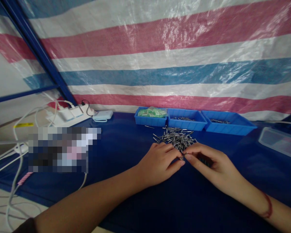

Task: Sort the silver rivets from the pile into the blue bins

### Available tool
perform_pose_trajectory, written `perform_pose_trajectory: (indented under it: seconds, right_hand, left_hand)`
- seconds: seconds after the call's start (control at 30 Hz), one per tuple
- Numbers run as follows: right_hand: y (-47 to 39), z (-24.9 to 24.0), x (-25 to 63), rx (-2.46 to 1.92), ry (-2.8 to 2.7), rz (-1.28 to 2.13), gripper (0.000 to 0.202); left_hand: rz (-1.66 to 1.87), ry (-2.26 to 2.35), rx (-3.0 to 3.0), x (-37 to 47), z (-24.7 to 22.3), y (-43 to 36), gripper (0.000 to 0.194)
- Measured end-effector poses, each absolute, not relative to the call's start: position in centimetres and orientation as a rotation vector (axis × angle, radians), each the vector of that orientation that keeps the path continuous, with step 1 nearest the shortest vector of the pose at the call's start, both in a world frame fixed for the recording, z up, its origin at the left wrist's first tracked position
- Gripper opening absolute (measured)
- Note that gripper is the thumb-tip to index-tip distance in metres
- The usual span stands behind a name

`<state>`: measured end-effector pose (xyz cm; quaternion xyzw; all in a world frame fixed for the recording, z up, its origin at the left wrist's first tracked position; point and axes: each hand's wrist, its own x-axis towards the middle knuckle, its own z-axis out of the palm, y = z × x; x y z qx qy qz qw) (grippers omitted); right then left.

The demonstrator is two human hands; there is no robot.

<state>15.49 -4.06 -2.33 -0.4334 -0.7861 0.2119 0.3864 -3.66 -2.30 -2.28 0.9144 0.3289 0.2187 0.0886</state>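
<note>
A loose pile of thin metal pins (177, 135) lies on the dark blue tabletop (126, 139), just beyond my hands. My left hand (158, 163) has its thumb and index finger pinched at the pile's near edge, with a bit of small metal showing between the tips. Facing it, my right hand (214, 163) pinches a small metal pin between thumb and index finger. The two sets of fingertips almost meet, and most of what they grip is hidden. A red cord circles my right wrist.
Behind the pile stand three blue bins: the left bin (150, 121) holds green-and-white packets, while the middle bin (186, 124) and right bin (232, 129) hold metal pins. A clear plastic container (280, 144) sits far right. Leftward are a power strip (70, 115), cables and a light-blue case (102, 115).
</note>
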Motion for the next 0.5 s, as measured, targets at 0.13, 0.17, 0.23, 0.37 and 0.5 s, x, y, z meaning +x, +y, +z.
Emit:
perform_pose_trajectory:
  seconds: [0.13, 0.17, 0.23, 0.37, 0.5]
  right_hand:
    - [-3.98, -2.4, 15.54, -1.104, -2.018, 0.541, 0.01]
    - [-3.96, -2.4, 15.54, -1.104, -2.024, 0.544, 0.01]
    - [-3.95, -2.39, 15.54, -1.098, -2.034, 0.542, 0.01]
    - [-4.05, -2.41, 15.62, -1.086, -2.054, 0.541, 0.011]
    - [-4.04, -2.47, 15.62, -1.07, -2.062, 0.552, 0.012]
  left_hand:
    - [0.644, 0.976, 2.724, -3.68, -2.3, -2.28, 0.017]
    - [0.642, 0.976, 2.725, -3.67, -2.28, -2.29, 0.017]
    - [0.635, 0.976, 2.728, -3.62, -2.26, -2.31, 0.017]
    - [0.632, 0.979, 2.737, -3.53, -2.34, -2.27, 0.018]
    - [0.623, 0.978, 2.739, -3.48, -2.43, -2.2, 0.018]
